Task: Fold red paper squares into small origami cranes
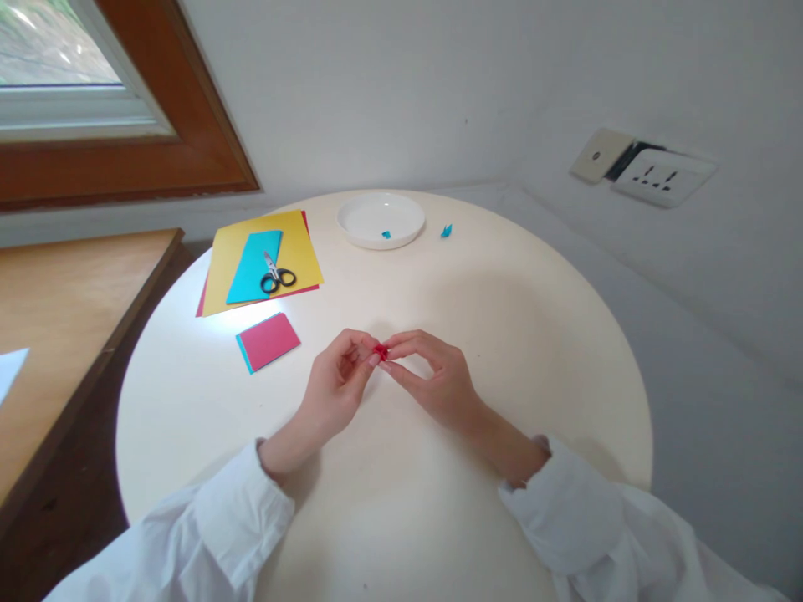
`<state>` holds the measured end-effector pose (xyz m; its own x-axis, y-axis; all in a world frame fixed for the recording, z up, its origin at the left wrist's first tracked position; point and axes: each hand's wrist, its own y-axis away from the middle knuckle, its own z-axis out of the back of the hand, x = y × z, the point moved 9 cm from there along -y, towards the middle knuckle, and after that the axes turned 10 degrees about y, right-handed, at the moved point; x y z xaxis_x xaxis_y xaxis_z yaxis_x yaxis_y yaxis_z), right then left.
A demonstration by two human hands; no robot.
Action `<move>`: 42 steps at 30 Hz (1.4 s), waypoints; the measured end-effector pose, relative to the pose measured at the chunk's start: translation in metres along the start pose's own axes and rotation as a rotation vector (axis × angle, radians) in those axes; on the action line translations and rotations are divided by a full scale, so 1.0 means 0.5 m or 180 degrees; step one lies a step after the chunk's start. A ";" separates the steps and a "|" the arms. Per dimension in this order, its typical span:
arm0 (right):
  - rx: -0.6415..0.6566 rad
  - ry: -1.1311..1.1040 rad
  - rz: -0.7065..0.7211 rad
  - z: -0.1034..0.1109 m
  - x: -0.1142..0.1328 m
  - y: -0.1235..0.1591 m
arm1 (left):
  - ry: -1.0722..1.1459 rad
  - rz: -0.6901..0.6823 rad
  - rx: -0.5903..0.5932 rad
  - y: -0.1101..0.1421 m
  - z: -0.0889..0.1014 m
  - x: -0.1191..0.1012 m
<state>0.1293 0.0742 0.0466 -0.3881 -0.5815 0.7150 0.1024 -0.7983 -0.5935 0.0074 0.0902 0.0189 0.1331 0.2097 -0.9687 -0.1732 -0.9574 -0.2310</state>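
Note:
A small folded piece of red paper [381,352] is pinched between both hands above the middle of the round white table [401,502]. My left hand [339,380] grips its left side between thumb and fingers. From the right, my right hand [439,376] pinches the same piece with thumb and fingertips. Fingertips cover much of the paper, so its exact folded shape is hard to make out. Left of my left hand lies a red paper rectangle [271,341] on top of a blue one, whose edge [245,354] shows.
Scissors [274,276] with black handles rest on folded blue paper [251,267] over yellow sheets [301,251]. A white plate [351,234] at the back holds a small blue paper piece [386,235]. Another folded blue piece [446,231] sits right of it. Walls border the table behind and right.

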 end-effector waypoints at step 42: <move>0.0380 0.0745 0.0799 0.022 0.035 -0.006 | 0.1100 0.1280 0.0755 0.015 -0.047 0.050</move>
<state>0.1324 0.0646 0.0647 -0.5349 -0.7210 0.4404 0.3220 -0.6559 -0.6827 0.0323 0.0836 -0.0046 0.3155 -0.2766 -0.9077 -0.4847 -0.8694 0.0964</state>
